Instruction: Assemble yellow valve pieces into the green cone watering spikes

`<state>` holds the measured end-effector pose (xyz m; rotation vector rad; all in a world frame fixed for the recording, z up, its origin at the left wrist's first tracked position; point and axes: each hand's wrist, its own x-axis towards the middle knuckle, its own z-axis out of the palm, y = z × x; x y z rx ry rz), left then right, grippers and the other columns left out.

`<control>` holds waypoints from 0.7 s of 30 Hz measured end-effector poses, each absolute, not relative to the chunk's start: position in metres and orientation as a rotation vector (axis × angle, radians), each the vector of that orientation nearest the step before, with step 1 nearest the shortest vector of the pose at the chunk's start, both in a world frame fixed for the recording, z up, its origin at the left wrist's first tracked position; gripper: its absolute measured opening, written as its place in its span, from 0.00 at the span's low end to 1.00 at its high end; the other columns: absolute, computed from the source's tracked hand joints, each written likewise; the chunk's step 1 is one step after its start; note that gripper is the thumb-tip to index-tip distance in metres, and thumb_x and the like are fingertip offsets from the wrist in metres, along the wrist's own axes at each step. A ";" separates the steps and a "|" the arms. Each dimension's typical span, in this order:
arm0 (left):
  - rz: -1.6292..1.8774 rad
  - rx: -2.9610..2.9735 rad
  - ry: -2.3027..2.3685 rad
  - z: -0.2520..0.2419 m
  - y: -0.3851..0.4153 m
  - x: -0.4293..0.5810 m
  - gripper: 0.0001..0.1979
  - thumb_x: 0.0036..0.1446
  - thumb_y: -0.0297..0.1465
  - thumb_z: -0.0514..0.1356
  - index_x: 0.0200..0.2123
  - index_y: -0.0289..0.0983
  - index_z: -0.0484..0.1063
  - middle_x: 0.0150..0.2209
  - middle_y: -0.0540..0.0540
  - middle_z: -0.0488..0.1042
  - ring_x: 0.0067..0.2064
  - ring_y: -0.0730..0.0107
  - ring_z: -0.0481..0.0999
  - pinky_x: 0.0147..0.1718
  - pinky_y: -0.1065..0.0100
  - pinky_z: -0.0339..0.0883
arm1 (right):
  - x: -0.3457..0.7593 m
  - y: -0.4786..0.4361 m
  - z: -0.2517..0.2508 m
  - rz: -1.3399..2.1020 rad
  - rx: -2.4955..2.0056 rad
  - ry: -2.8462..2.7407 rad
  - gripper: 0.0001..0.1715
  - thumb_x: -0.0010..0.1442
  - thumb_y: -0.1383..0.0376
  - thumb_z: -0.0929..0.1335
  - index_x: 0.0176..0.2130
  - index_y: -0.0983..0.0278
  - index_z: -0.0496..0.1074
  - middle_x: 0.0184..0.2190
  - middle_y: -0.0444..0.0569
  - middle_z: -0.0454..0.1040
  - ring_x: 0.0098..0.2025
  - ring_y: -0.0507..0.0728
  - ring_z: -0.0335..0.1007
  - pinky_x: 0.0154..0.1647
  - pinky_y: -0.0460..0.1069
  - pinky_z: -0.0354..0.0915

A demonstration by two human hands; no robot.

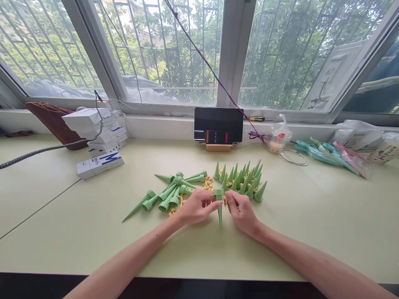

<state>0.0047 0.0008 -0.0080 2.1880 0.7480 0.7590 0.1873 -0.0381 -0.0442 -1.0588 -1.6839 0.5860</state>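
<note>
My left hand (201, 205) is closed on a green plastic watering spike (220, 216), holding it tip down with its wide cap at the top. From the right, my right hand (241, 209) pinches a small yellow valve (225, 201) against the side of that spike; how far it sits in is hidden by my fingers. Beside my left hand lies a loose pile of green spikes (168, 195), with small yellow valves (208, 182) around it. Behind my right hand, several spikes with yellow valves (246, 178) stand tip up in rows.
A phone (216, 137) and a dark tablet (218, 118) lean at the back on a small cardboard stand (218, 148). White boxes (99, 164) are at the left, near a grey cable (62, 145). A wrapped cup (277, 139) and bagged coloured straps (333, 155) lie at the right.
</note>
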 end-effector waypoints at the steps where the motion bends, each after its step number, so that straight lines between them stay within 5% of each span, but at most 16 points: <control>1: 0.765 2.215 0.744 -0.008 0.001 0.005 0.21 0.62 0.35 0.57 0.19 0.35 0.56 0.19 0.54 0.54 0.24 0.77 0.54 0.24 0.72 0.50 | 0.187 -0.038 -0.044 0.589 -1.057 -1.682 0.22 0.71 0.59 0.57 0.25 0.61 0.54 0.19 0.39 0.53 0.20 0.50 0.47 0.22 0.47 0.48; 21: 0.998 2.498 0.615 -0.011 -0.002 0.006 0.16 0.62 0.28 0.58 0.22 0.35 0.62 0.21 0.53 0.62 0.23 0.78 0.58 0.24 0.72 0.54 | 0.186 -0.039 -0.042 0.668 -1.045 -1.667 0.24 0.72 0.56 0.56 0.25 0.61 0.58 0.18 0.40 0.56 0.20 0.50 0.51 0.22 0.46 0.52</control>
